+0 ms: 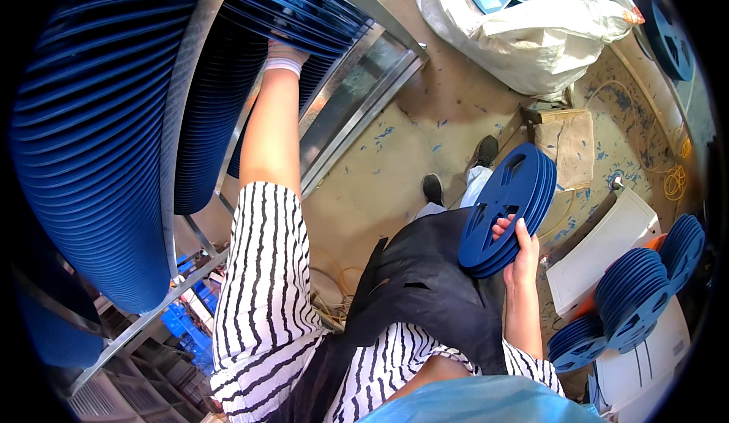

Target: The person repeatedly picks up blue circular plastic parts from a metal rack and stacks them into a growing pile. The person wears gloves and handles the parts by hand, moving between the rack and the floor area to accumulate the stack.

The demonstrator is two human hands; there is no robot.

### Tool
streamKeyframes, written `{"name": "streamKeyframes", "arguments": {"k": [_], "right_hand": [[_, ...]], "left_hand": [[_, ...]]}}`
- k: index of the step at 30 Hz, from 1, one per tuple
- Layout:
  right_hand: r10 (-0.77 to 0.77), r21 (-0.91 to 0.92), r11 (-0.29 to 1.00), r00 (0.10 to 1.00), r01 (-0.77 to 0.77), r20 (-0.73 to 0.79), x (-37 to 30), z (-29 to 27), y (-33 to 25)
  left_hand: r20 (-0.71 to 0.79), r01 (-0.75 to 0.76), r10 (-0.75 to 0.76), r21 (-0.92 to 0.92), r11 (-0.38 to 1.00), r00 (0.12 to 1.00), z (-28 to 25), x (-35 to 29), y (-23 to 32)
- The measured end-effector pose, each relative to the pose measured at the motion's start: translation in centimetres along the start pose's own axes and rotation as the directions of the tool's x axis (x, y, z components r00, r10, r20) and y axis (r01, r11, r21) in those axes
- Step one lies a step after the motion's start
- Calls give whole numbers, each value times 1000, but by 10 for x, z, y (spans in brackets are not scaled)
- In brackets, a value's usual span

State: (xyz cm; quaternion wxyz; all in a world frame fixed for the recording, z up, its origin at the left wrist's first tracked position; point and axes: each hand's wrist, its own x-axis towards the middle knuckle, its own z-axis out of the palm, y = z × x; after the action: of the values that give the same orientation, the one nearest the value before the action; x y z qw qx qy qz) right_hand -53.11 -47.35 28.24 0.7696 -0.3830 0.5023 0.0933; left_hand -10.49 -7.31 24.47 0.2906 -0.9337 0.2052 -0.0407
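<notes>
My right hand (524,254), bare, grips a short stack of blue plastic reels (497,206) by its edge. Its fingers come through a cut-out in the reels, and the stack is tilted beside my lap. My left arm stretches up and forward into a metal rack. The left hand (286,53), in a light glove, is among the blue reels (304,1) stood in a row there. Reels partly cover its fingers, so their grip cannot be made out.
More long rows of blue reels (99,172) fill the rack (182,81) at left. A white sack (524,51) holding blue pieces stands far right, near a small cardboard-topped stool (563,146). Several reel stacks (634,290) lie at the lower right. Blue scraps and a yellow hose (674,184) are on the floor.
</notes>
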Motion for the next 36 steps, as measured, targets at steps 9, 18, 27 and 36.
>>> {"name": "streamKeyframes", "arguments": {"k": [9,18,27,36], "right_hand": [[-32,-11,999,999,32,33,1,-4,13],[-285,196,951,924,239,254,-23,4,15],[-459,623,782,704,30,542,-58,-23,-18],[-512,744,573,559,-343,652,-76,-20,-5]], "left_hand": [[210,69,-191,-824,-562,959,30,7,17],[681,-13,-29,-28,-1000,731,11,-112,60],[824,252,355,265,-931,442,-67,-352,136],[652,252,31,-248,-935,758,-118,-394,134]]}}
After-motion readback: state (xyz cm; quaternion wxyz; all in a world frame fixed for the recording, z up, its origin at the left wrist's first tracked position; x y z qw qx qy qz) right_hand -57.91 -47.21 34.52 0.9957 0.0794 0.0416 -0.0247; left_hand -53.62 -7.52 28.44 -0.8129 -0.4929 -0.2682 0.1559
